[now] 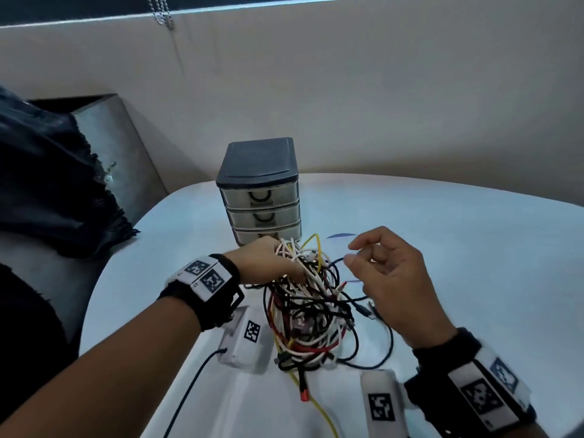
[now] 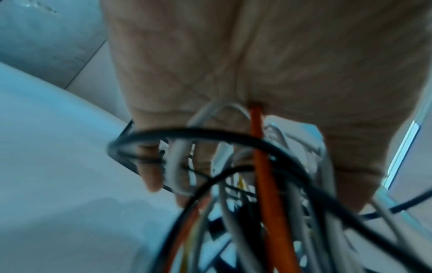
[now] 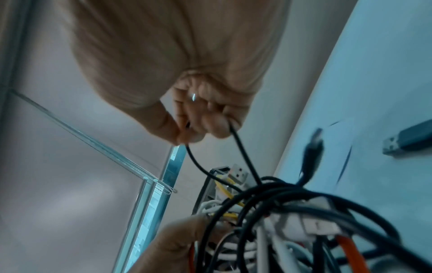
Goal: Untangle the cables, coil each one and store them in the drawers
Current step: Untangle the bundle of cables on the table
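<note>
a loose tangle of cables point(image 1: 311, 306), thin white, black, red and yellow cords, sits lifted above the white table point(image 1: 474, 248), just before the small drawers point(image 1: 260, 203) with their translucent fronts and dark top. the left hand point(image 1: 265, 262) curls its fingers through the upper strands; the right hand point(image 1: 387, 279) pinches one thin black cable point(image 3: 243, 153) between thumb and fingertips

Soft, cool, even light fills all three views. The white round table point(image 1: 442, 222) carries a pale sheen behind the small grey plastic drawer unit point(image 1: 259, 191) and only faint shadows. The head view bows straight lines near its edges. In both wrist views the tangle of black, white, orange and yellow cables point(image 2: 261, 194) nearest the lens smears out of focus, and the palms above it blur.
</note>
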`<state>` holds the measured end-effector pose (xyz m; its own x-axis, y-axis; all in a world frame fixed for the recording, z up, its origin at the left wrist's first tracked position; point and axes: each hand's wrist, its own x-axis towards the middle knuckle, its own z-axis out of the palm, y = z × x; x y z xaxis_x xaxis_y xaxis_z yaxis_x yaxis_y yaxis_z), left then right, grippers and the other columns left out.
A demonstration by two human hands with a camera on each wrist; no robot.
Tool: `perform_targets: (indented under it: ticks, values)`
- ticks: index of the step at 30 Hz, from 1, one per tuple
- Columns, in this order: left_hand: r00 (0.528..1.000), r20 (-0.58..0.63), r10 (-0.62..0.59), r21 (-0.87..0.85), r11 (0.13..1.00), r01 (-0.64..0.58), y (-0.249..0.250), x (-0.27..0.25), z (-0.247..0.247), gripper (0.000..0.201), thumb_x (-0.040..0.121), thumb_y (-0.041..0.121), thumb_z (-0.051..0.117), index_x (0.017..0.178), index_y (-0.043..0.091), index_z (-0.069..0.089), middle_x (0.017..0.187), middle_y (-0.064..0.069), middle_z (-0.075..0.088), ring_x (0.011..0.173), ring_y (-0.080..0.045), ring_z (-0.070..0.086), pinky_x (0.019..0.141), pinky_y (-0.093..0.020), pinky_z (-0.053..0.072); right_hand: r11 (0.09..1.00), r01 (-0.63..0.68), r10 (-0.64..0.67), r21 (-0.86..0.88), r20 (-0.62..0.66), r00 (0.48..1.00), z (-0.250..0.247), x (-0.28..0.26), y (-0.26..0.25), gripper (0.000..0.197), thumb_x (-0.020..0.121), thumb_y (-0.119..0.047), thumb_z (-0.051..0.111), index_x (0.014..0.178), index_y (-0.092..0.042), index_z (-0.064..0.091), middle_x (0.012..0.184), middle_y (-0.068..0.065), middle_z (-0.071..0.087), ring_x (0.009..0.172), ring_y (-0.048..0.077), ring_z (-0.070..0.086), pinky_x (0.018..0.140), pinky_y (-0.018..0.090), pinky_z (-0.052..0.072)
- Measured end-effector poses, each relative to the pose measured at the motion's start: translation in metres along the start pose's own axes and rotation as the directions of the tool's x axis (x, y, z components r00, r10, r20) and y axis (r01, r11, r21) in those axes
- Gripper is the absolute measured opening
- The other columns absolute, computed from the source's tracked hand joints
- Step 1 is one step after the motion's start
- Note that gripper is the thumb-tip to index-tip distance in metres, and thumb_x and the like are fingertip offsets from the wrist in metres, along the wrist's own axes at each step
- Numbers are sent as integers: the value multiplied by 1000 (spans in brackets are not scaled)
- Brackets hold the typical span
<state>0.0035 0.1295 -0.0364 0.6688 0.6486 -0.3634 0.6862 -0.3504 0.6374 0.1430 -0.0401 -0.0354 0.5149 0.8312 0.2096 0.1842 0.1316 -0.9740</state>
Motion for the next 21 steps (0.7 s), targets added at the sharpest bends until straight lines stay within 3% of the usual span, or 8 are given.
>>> perform_targets:
  ticks: [3,6,9,12,14,16,19,21]
  values:
    - [997,72,-4,-42,999,7,4,-13,-4,31,62,36,77,80,10,71,79,-3,69,71,-17,58,67,-32,44,974,10,10,-226,85,996,-4,1,-2,8,86,-29,74,91,-24,70,45,-7,40,40,6,35,49,17,34]
    - [989,150,4,6,1000,-5,11,-24,-10,29,67,28,78,83,6,68,74,-3,65,66,-18,55,61,-32,43,748,148,-14,-647,207,978,-3,-3,-3,18,86,-54,64,88,-39,73,51,-18,57,57,4,58,62,27,46]
    - [992,127,22,-2,1000,-22,23,-35,-12,16,66,22,77,75,15,65,70,-2,62,63,-18,54,61,-33,44,600,257,-64,-758,274,960,3,-10,-6,21,90,-53,59,90,-37,73,77,-13,71,77,9,63,74,32,49]
    - [997,16,70,-60,996,-69,28,-45,-12,21,65,22,79,79,10,67,77,-4,70,68,-20,61,69,-37,51,513,311,-56,-800,331,942,7,-12,-5,23,93,-48,55,101,-33,70,87,-7,69,88,17,63,77,35,48]
    - [990,-80,114,-118,985,-123,26,-50,-11,23,67,29,85,83,16,73,82,1,75,76,-18,70,75,-34,56,462,320,-102,-827,308,946,5,-11,-4,25,96,-44,49,97,-30,70,85,-5,69,85,19,64,73,35,49]
    - [970,-184,160,-197,960,-196,24,-54,-7,15,71,27,85,83,26,76,80,10,76,78,-10,71,71,-25,57,421,342,-249,-840,256,934,5,-8,1,27,94,-38,51,78,-27,69,70,-6,66,67,20,63,57,32,47]
    - [911,-390,132,-328,905,-272,13,-54,0,21,76,14,82,87,30,72,80,15,75,75,-3,70,69,-20,54,641,335,-482,-690,-24,876,4,-7,-2,20,92,-26,57,76,-21,67,69,-9,65,59,16,59,57,28,47]
    - [847,-530,29,-430,852,-298,-3,-53,5,31,75,8,82,94,26,65,86,8,75,81,-7,71,76,-28,58,803,336,-514,-493,-286,809,-4,-5,-13,15,94,-17,58,81,-16,64,70,-7,65,63,9,59,66,16,45]
